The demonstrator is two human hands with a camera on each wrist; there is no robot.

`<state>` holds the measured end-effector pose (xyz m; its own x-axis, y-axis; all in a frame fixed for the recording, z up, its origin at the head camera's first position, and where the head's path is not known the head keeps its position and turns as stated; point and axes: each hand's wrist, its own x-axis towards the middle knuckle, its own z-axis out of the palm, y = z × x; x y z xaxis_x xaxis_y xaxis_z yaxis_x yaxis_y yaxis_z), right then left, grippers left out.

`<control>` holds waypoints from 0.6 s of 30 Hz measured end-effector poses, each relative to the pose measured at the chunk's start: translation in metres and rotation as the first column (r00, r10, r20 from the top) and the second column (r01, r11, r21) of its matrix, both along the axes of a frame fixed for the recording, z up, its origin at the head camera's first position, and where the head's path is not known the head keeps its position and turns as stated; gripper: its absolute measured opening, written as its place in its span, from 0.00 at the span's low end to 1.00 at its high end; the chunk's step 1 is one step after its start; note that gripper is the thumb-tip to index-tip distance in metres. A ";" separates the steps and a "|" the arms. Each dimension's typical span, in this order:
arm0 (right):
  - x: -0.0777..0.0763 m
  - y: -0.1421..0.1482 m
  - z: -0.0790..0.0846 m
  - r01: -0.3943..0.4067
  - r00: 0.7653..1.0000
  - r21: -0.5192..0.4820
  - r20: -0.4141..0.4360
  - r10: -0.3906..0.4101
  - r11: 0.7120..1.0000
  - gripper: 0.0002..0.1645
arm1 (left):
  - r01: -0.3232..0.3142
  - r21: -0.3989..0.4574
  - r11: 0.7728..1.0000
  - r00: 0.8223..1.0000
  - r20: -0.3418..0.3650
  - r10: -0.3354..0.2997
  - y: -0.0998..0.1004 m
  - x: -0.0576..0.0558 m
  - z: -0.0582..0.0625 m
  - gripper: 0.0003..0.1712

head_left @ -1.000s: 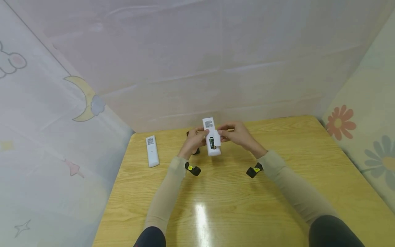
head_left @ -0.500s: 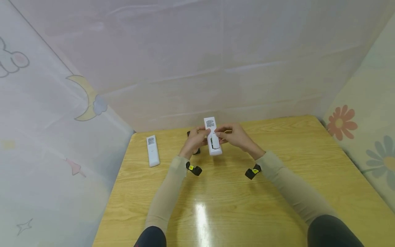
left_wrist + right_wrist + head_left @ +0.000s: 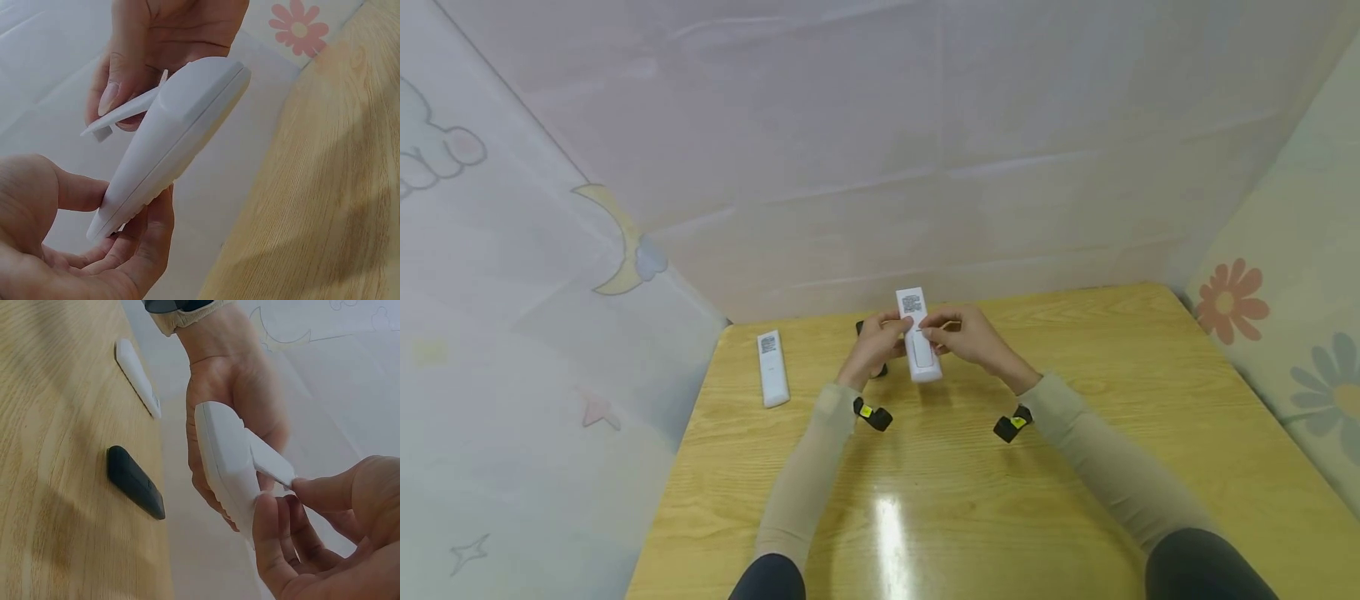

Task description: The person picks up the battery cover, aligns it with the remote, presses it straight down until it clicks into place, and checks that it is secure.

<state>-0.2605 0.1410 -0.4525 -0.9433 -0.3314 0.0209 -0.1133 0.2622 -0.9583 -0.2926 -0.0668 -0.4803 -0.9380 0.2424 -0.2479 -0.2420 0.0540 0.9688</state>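
A white remote control [image 3: 912, 302] is held up over the table, its labelled back toward the head camera. My left hand [image 3: 872, 343] grips its sides, thumb on one edge and fingers on the other in the left wrist view. The thumb and fingers of my right hand [image 3: 973, 340] pinch the white battery cover [image 3: 129, 111] by one end. Both wrist views show that cover [image 3: 272, 459] slanting away from the remote's back, its far end against the body near the thick end. Seen from the head, it overlaps the battery compartment and hides the inside.
Another white remote [image 3: 772, 369] lies face down on the wooden table [image 3: 955, 483] to the left. A black remote [image 3: 134, 481] lies behind my left hand, partly hidden from the head view. A fabric wall [image 3: 865, 167] rises behind the table's back edge.
My right hand has brought the cover leftward over the battery compartment. The batteries seen a second ago are now hidden. My left hand keeps its hold on the remote.
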 end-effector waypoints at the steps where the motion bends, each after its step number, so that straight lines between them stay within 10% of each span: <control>1: 0.000 0.000 0.000 0.001 1.000 0.009 -0.007 -0.001 1.000 0.13 | -0.001 0.004 1.000 1.000 0.000 0.001 0.000 0.000 0.000 0.32; 18: 0.001 0.004 -0.008 0.012 0.999 0.043 -0.050 -0.010 0.999 0.15 | -0.009 0.005 1.000 1.000 -0.019 0.009 0.005 -0.001 0.002 0.34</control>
<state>-0.2597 0.1450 -0.4605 -0.9449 -0.3228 0.0537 -0.1576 0.3050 -0.9392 -0.2939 -0.0613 -0.4785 -0.9445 0.2354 -0.2291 -0.2243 0.0475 0.9734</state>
